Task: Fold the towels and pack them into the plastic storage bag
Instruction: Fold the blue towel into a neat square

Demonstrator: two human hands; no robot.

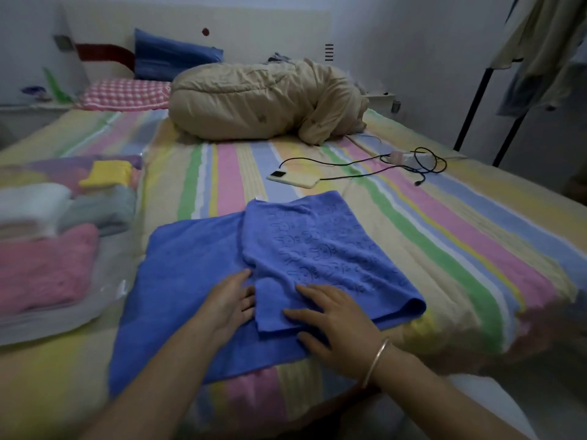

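A blue towel lies on the striped bed, its right part folded over onto the middle so the rabbit-patterned side faces up. My left hand rests flat on the lower layer, fingertips at the edge of the folded flap. My right hand, with a bangle at the wrist, presses flat on the flap's near corner. At the left, a clear plastic storage bag holds folded pink, white, grey and yellow towels.
A phone on a black cable lies beyond the towel, with a power strip further right. A bundled beige quilt and pillows are at the head of the bed. A clothes rack stands at the right.
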